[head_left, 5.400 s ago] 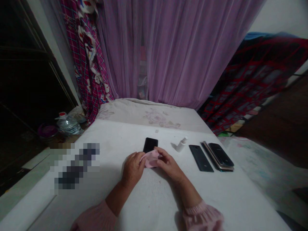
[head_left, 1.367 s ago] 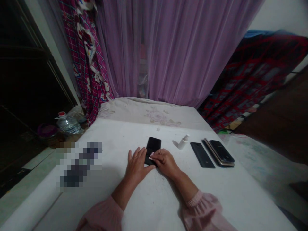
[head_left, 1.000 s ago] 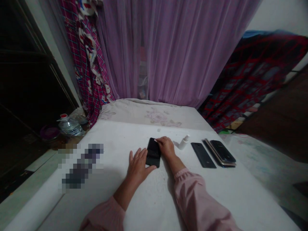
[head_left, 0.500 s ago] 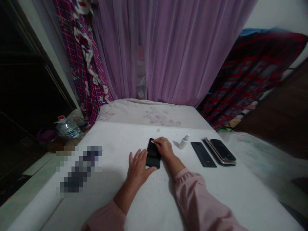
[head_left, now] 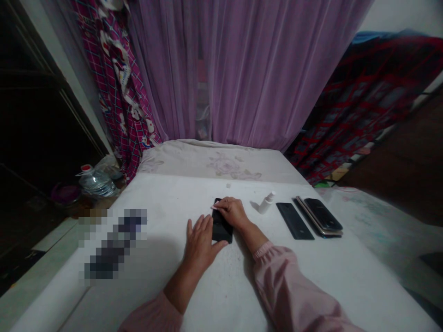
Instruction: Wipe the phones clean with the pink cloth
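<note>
A black smartphone (head_left: pixel 222 230) lies flat on the white-covered table. My left hand (head_left: pixel 200 240) rests beside it with fingers spread, fingertips against its left edge and thumb at its bottom edge. Above the phone's upper part, my right hand (head_left: pixel 234 212) is closed in a pinch on a small pale pad (head_left: pixel 215 206), whose material I cannot make out. The pad is at the phone's upper left edge. The right hand covers part of the screen.
Right of my hands stands a small white spray bottle (head_left: pixel 267 203). Beyond it lie a dark phone (head_left: pixel 295 221) and a stack of phones (head_left: pixel 323 215). A tiny whitish piece (head_left: pixel 228 186) sits farther back. A blurred-out dark item (head_left: pixel 116 244) lies on the left.
My right hand has slid a little left with the pad, from the phone's upper screen to its left edge. My left hand stays at the phone.
</note>
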The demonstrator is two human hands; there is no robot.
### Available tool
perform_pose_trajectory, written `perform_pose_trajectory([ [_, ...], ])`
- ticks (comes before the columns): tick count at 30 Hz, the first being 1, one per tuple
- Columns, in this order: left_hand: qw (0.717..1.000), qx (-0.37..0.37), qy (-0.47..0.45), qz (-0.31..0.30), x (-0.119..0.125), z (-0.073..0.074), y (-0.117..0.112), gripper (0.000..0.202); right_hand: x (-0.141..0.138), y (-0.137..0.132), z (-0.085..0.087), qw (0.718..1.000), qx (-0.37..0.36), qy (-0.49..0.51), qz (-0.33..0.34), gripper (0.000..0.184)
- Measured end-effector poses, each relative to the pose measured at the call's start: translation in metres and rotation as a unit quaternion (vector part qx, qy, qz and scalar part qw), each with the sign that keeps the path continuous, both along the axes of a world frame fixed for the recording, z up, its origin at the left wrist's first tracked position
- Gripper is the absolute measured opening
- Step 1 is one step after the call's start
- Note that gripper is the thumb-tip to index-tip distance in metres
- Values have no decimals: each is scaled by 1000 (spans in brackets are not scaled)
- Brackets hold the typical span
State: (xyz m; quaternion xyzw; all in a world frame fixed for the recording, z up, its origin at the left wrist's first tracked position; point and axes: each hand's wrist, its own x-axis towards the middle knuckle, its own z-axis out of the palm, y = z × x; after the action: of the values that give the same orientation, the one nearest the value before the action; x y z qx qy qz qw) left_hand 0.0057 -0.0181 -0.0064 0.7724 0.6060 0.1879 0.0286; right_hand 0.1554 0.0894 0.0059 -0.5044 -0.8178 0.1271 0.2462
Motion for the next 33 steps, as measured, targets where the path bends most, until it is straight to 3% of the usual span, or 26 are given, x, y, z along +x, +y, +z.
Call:
perform_pose_trajectory([
  [4,1000,-18,3,-9,-1,3,-1,67,-9,20,8,996,-20,-41,-72,18],
  [8,999,-38,9,-37,-2,6,-1,59,-14,28,10,995,-23,-52,-86,20],
  [11,999,-36,12,-29,-1,6,-2,60,-12,21,8,996,-17,-48,-79,20],
  [18,998,-48,2,-49,1,10,-2,53,6,-10,3,1000,3,-10,23,16],
  [21,998,-49,-1,-48,2,11,-3,52,5,-7,8,999,-11,-29,10,16],
  [27,998,-47,22,-41,4,12,-3,51,-11,14,22,991,-31,-90,-96,24],
  [33,997,-52,16,-47,4,16,-5,49,-6,-5,17,995,-14,-56,-84,22],
])
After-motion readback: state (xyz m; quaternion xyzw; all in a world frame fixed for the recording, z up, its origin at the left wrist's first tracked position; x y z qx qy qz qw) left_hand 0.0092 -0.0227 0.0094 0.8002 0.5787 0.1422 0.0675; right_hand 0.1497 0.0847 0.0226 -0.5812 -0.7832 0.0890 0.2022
